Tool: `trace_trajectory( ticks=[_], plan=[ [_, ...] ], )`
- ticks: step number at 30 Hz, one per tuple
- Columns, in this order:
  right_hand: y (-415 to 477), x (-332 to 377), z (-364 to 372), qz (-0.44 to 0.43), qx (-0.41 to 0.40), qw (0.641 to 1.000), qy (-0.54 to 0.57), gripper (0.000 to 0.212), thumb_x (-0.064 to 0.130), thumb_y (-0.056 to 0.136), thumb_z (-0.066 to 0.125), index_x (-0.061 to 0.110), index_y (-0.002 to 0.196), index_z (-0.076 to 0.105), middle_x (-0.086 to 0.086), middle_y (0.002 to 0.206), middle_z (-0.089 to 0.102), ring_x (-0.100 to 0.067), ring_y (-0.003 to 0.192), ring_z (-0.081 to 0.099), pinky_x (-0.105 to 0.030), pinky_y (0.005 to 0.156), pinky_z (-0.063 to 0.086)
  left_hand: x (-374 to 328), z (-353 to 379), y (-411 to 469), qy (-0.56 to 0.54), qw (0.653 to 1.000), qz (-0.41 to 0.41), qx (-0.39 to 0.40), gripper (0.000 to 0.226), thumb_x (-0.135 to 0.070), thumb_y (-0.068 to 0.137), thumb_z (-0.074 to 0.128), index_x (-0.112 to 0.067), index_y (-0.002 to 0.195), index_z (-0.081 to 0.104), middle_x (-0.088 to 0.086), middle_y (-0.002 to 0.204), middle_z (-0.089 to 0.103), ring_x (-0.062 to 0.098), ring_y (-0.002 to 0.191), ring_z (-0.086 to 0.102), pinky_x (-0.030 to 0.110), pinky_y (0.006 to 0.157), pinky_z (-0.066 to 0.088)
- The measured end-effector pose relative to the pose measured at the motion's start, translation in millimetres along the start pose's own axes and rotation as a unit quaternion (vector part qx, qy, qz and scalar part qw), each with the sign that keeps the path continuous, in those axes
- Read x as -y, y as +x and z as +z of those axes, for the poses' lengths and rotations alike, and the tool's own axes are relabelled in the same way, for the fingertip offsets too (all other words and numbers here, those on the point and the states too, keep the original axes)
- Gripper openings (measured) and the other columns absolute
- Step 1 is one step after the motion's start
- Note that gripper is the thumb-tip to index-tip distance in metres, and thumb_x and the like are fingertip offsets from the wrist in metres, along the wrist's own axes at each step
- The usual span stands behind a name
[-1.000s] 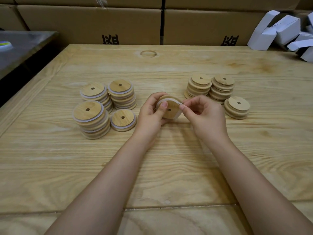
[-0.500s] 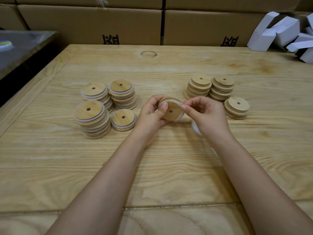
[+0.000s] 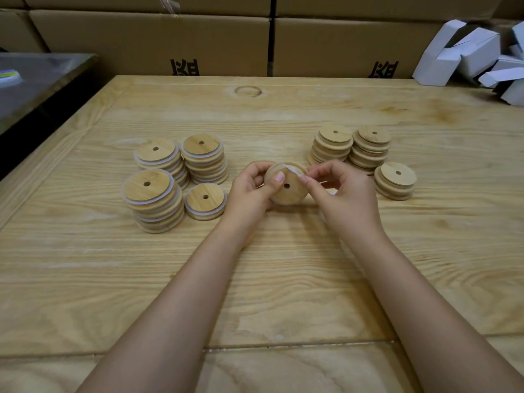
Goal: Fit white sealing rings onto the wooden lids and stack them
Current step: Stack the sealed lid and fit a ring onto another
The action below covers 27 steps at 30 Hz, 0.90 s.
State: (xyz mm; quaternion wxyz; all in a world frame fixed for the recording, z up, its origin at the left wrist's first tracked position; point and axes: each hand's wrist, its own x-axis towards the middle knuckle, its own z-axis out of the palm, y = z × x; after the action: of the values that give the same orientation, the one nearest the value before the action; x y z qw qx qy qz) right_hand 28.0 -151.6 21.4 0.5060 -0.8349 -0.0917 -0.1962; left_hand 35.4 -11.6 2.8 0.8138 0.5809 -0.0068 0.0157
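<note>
Both hands are up over the table [image 3: 255,279], mid-centre, w/ one round wooden lid [image 3: 287,191] between them, tilted so its flat face looks toward the camera. The lid is a smooth pale-bamboo disc w/ a small hole drilled near the middle.

The left hand [image 3: 249,188] grips the lid: thumb laid across the face, other fingers curled round the back edge. The right hand [image 3: 346,199] pinches the white sealing ring [image 3: 295,169], a thin, soft, translucent band, at the lid's upper-right rim. Only a short arc of the band shows; how far round the rim it sits, can't tell.

To the left are the ringed stacks [image 3: 154,199]: 4 piles of the same discs, each w/ a white band showing under the top lip. There are 2 tall piles at the back, 1 tall front-left and 1 short pile just beside it.

To the right are the bare stacks [image 3: 370,147]: 3 piles of stepped plain-wood discs w/ holes. 2 of them touch at the back; a shorter one sits nearer the right edge.

The table is light wood w/ strong wavy grain, a seam along the near edge and a faint ring mark [image 3: 249,91] at the far side. Behind it stand brown cardboard cartons [image 3: 147,41] w/ black print. Small white boxes [image 3: 465,55] are heaped far right. A dull grey metal surface [image 3: 34,80] sits far left.
</note>
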Motion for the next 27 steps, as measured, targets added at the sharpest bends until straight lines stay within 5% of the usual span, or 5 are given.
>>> trace_trajectory(
  ticks=[8,15,27],
  plan=[
    [-0.5,0.2,3.7,0.002,-0.001,1.0,0.025,0.021,0.015,0.083,0.068,0.03,0.072,0.059,0.012,0.079,0.066,-0.005,0.075,0.063,-0.023,0.075,0.051,-0.6,-0.3,0.2,0.006,1.0,0.027,-0.008,0.022,0.003,0.091,0.05,-0.018,0.094,0.053,0.0,0.08,0.063,0.012,0.074,0.06,0.029,0.069,0.053],
    [-1.3,2.1,5.5,0.036,-0.002,0.997,0.064,0.025,0.01,0.085,0.064,0.029,0.071,0.057,0.009,0.078,0.066,-0.017,0.079,0.064,-0.034,0.078,0.052,-2.0,-2.4,0.4,0.013,0.999,0.035,-0.003,0.022,0.003,0.092,0.049,-0.018,0.095,0.054,0.003,0.084,0.063,0.019,0.081,0.058,0.037,0.077,0.048],
    [2.8,2.2,-3.3,0.074,0.02,0.993,0.089,0.012,0.017,0.082,0.07,0.022,0.072,0.067,0.012,0.068,0.065,0.002,0.065,0.059,-0.016,0.068,0.047,1.6,-2.1,1.8,0.015,1.0,0.018,-0.009,0.017,-0.002,0.09,0.055,-0.018,0.096,0.057,-0.002,0.078,0.066,0.01,0.073,0.062,0.035,0.071,0.051]
  ],
)
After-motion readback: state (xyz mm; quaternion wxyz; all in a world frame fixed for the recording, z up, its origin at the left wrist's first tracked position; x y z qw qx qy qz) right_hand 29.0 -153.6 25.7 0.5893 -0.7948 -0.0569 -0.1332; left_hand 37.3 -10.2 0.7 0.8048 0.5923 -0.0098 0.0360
